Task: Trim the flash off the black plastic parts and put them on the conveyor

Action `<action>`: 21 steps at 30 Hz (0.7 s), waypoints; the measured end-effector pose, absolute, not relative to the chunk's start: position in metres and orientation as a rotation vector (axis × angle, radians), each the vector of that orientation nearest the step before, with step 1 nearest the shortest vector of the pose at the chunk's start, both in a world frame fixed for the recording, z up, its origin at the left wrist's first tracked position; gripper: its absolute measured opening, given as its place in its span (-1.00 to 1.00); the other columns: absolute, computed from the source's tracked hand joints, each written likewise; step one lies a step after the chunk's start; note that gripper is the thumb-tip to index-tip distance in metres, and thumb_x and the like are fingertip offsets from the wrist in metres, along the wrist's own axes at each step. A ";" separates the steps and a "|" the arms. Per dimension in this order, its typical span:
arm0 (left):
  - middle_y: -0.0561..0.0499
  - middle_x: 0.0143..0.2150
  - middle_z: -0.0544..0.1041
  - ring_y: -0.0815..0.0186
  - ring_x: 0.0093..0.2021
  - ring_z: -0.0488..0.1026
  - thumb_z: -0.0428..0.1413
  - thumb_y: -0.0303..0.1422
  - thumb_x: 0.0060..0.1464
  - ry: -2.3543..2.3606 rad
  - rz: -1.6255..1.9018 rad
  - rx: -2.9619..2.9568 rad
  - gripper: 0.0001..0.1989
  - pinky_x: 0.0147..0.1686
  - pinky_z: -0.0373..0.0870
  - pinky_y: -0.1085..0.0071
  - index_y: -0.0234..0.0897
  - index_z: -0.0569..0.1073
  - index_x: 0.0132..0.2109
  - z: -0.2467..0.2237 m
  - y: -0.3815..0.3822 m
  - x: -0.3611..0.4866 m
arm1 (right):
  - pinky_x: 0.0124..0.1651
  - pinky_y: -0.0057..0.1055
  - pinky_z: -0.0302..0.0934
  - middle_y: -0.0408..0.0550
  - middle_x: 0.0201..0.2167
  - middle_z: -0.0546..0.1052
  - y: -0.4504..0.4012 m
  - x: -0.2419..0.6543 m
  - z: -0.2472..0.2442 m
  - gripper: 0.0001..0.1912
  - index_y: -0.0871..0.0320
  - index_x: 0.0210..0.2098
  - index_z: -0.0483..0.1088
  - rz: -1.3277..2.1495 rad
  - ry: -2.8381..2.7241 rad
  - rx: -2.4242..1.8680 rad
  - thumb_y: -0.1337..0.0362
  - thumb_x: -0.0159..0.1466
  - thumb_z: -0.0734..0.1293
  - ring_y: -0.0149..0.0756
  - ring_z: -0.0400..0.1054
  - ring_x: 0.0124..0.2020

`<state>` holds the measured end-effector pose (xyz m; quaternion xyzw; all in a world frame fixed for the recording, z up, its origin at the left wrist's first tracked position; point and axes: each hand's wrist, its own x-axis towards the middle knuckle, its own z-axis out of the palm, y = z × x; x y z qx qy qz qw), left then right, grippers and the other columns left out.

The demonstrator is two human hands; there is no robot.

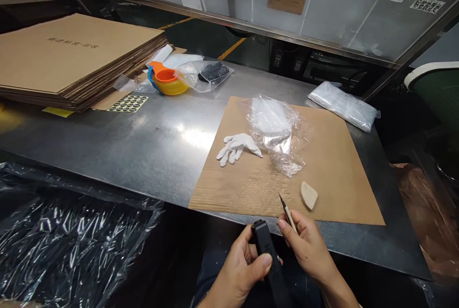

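Held in the person's left hand [238, 269], a long black object [266, 250] tilts up just before the near edge of the metal table [161, 155]; from where I stand, the thumb presses its face and the other fingers curl behind, partly hidden. Just right of it, the right hand [308, 243] pinches a slim pale-handled tool [289, 217] between thumb and fingers, its dark point aimed away from the body.

Around them, from the left, I see crumpled black plastic [71, 246] below the table, then a stack of flat cardboard [107, 35], a sticker sheet [128, 104] and some blue, orange and yellow cups [174, 89], with a clear bag [204, 86] holding something dark beside them. On a cardboard sheet [333, 164] lie a white glove [239, 144], a clear-wrapped white bundle [270, 119] and, near the tool, a beige block [309, 195]. At the far right corner rests a plastic-wrapped packet [342, 103].
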<state>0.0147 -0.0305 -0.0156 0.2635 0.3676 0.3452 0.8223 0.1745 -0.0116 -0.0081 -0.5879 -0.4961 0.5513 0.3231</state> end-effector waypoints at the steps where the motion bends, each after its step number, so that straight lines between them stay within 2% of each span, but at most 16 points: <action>1: -0.04 -0.45 0.52 0.29 -0.44 0.47 0.25 -0.08 -0.16 0.784 0.732 0.561 -0.45 -0.44 0.31 0.45 -0.29 0.30 -0.09 -0.016 -0.030 0.014 | -0.51 -0.52 -0.05 -0.28 -0.60 0.16 -0.014 0.175 -0.005 -0.64 0.19 -0.42 0.24 1.482 -1.287 -1.519 0.00 0.27 0.18 -0.50 0.02 -0.57; 5: -0.03 -0.46 0.50 0.31 -0.44 0.44 0.25 -0.08 -0.15 0.774 0.740 0.567 -0.38 -0.42 0.32 0.42 -0.32 0.30 0.00 -0.015 -0.030 0.014 | -0.54 -0.54 -0.05 -0.28 -0.63 0.17 -0.019 0.173 0.007 -0.62 0.19 -0.46 0.23 1.610 -1.221 -1.427 -0.01 0.25 0.22 -0.53 0.02 -0.60; 8: -0.02 -0.46 0.48 0.29 -0.42 0.43 0.25 -0.09 -0.15 0.772 0.757 0.566 -0.37 -0.40 0.33 0.41 -0.32 0.31 0.03 -0.013 -0.030 0.013 | -0.53 -0.54 0.03 -0.27 -0.63 0.23 -0.019 0.171 0.012 -0.62 0.19 -0.46 0.24 1.663 -1.173 -1.390 -0.02 0.22 0.26 -0.52 0.11 -0.61; 12: 0.02 -0.46 0.46 0.38 -0.49 0.38 0.25 -0.12 -0.13 0.740 0.743 0.566 -0.40 -0.45 0.29 0.47 -0.31 0.33 0.02 -0.010 -0.029 0.013 | -0.51 -0.52 0.09 -0.24 -0.63 0.32 -0.019 0.171 0.014 -0.66 0.19 -0.43 0.29 1.661 -1.210 -1.396 0.01 0.18 0.31 -0.48 0.21 -0.59; 16: -0.03 -0.41 0.49 0.36 -0.44 0.42 0.25 -0.14 -0.12 0.674 0.730 0.581 -0.41 -0.44 0.30 0.48 -0.30 0.33 0.03 -0.009 -0.029 0.013 | -0.55 -0.55 0.06 -0.24 -0.64 0.34 -0.018 0.172 0.011 -0.67 0.19 -0.43 0.31 1.647 -1.238 -1.412 0.03 0.13 0.36 -0.49 0.20 -0.60; 21: -0.06 -0.45 0.53 0.34 -0.48 0.45 0.25 -0.10 -0.14 0.663 0.637 0.586 -0.36 -0.43 0.33 0.44 -0.34 0.29 0.03 -0.013 -0.031 0.012 | -0.55 -0.55 0.07 -0.26 -0.65 0.31 -0.014 0.172 0.006 -0.67 0.18 -0.46 0.28 1.581 -1.220 -1.420 0.02 0.19 0.29 -0.52 0.15 -0.63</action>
